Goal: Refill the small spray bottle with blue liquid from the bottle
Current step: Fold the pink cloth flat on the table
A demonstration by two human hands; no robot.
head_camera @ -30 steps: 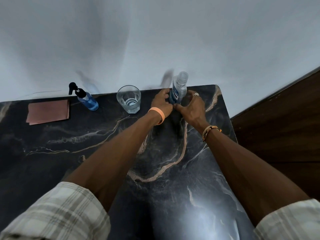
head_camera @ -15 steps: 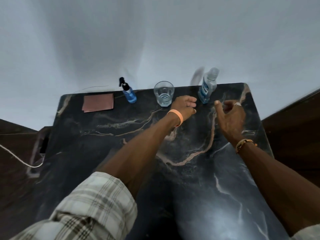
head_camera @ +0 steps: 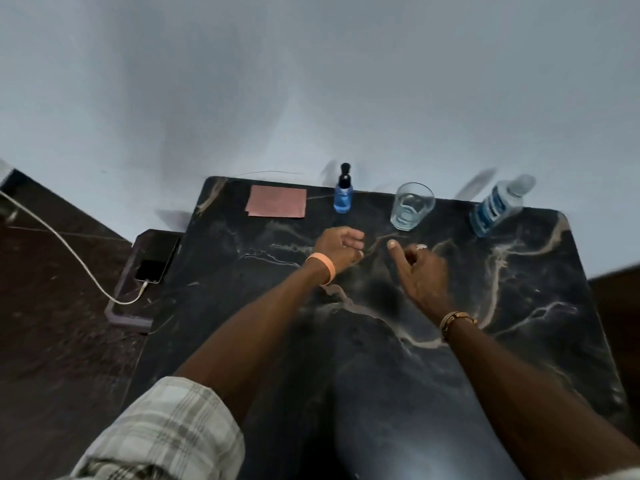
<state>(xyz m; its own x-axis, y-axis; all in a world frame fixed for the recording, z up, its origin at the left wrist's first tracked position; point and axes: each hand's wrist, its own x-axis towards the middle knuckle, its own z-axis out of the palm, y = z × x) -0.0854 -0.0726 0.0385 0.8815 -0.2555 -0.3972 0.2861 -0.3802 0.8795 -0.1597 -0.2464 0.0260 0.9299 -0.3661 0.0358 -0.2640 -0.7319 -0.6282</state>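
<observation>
Well, the small spray bottle (head_camera: 343,197) stands upright at the far edge of the table (head_camera: 519,306), blue inside, between a pink cloth (head_camera: 277,201) and a glass (head_camera: 412,206). Further right is the bottle (head_camera: 497,209), its top blurred. Both hands hover short of them. The left hand (head_camera: 337,249) is loosely curled and empty. The right hand (head_camera: 420,271) folds its fingers out of sight, so I cannot tell its grip.

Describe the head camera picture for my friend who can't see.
The left hand and right hand, both empty, are over a dark marble table. Along its far edge sit a pink cloth, a small blue spray bottle, a glass and a bigger bottle of blue liquid.
</observation>
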